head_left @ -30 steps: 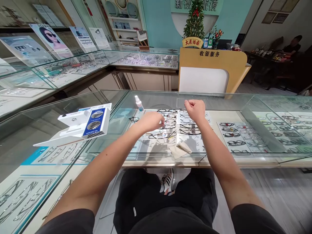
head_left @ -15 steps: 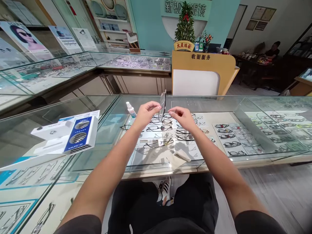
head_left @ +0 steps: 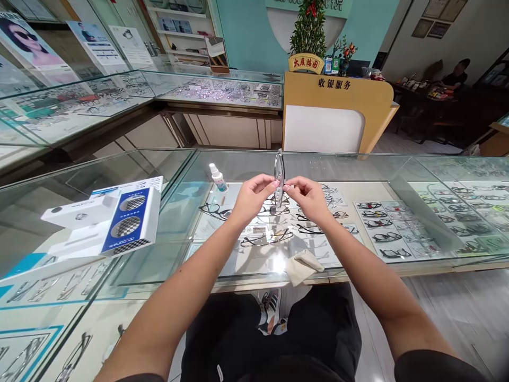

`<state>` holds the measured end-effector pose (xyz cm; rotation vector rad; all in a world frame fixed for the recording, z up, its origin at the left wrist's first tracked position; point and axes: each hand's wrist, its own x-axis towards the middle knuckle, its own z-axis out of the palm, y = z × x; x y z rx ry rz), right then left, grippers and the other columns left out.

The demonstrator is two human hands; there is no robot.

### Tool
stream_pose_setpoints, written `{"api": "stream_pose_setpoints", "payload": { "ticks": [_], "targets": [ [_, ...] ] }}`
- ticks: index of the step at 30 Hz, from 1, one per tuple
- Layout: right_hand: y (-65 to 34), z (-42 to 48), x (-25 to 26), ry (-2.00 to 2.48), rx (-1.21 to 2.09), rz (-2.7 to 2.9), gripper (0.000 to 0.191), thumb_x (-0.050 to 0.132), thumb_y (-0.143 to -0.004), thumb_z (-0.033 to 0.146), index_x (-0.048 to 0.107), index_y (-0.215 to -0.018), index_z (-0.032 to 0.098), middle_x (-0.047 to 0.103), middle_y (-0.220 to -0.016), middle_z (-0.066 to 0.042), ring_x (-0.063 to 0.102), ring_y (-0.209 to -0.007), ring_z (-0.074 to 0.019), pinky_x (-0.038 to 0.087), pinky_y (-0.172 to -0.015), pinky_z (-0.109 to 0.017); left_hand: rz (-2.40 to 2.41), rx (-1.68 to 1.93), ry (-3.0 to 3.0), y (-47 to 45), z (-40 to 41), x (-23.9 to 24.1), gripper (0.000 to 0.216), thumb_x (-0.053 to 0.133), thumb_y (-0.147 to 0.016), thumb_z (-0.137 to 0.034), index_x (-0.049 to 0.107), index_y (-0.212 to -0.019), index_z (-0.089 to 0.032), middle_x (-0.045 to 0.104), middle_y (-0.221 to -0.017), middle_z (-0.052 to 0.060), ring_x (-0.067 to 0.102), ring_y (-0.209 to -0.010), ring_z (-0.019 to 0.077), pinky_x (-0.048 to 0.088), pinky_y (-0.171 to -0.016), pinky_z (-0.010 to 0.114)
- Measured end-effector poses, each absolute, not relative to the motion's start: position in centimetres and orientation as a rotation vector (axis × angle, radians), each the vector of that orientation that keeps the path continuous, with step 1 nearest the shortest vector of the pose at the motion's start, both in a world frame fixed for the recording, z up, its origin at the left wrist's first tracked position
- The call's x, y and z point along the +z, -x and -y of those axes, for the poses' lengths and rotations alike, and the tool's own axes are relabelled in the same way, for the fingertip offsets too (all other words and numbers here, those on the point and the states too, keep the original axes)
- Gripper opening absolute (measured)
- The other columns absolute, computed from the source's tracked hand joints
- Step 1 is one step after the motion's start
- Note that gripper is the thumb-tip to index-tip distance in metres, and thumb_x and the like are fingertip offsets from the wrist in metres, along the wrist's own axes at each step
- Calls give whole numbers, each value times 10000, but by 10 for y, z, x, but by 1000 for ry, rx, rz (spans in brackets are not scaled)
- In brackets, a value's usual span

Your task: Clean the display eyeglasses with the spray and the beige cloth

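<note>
Upright above the glass counter stands a pair of eyeglasses (head_left: 279, 172), turned nearly edge-on, with round clear lenses. My left hand (head_left: 256, 195) pinches it from the left between thumb and fingers. From the right, the fingertips of my right hand (head_left: 309, 197) close on its other side. Left of my hands is a small white spray bottle (head_left: 218, 178) on the glass. A beige cloth (head_left: 304, 266) lies folded at the near edge, below my right wrist. Another pair of dark-framed glasses (head_left: 214, 210) rests left of my left hand.
Rows of frames (head_left: 384, 237) lie in the glass counter (head_left: 170, 239). On its left part sits an open blue-and-white box (head_left: 127, 220). Beyond are more display cases (head_left: 222, 95) and a yellow cashier desk (head_left: 376, 95). A person (head_left: 457, 74) is at the far right.
My right hand has come in from the right and now touches the eyeglasses. Both hands and the eyeglasses sit slightly further right in view, and the camera has tilted down a little.
</note>
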<state>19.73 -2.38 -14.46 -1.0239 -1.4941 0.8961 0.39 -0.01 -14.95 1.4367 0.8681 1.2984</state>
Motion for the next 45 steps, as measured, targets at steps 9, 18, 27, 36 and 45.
{"api": "stream_pose_setpoints", "payload": {
  "ticks": [9,18,27,36,45],
  "targets": [
    [-210,21,-138,1134,710,1462,311,709,-942,549,700,-920,239,431,-588,73,397,-586,-148,374,-645,-324,-961,1362,-1508,2,-6,-152,454,852,-869,-640,784,-986,-207,842,-1096,95,762,-1068,249,592,-1041,398],
    [-230,17,-136,1372,226,1521,299,495,-1123,485,663,-1186,246,876,-1021,-79,763,-745,-220,514,-772,-361,-1045,1332,-1723,13,-11,-148,356,771,-946,-557,794,-971,-203,836,-1055,91,744,-979,240,573,-962,382],
    [-223,24,-137,1223,45,1644,397,541,-1097,406,579,-1466,265,795,-1407,-118,776,-892,-223,597,-806,-372,-990,1341,-1574,11,-12,-149,490,839,-858,-676,792,-962,-199,801,-1030,91,668,-805,187,600,-734,328],
    [-206,32,-144,1114,104,2046,421,458,-1145,355,676,-1490,253,737,-1513,-123,791,-1105,-228,627,-814,-335,-966,1248,-1739,7,-4,-149,413,811,-913,-612,831,-1003,-209,816,-998,82,730,-881,222,586,-807,347],
    [-210,27,-145,1263,61,1932,374,547,-1092,341,722,-1408,246,783,-1438,-112,797,-960,-228,579,-734,-350,-1006,1413,-1500,8,-7,-151,470,854,-872,-653,803,-998,-202,814,-1089,108,761,-987,240,667,-808,360]
  ]
}}
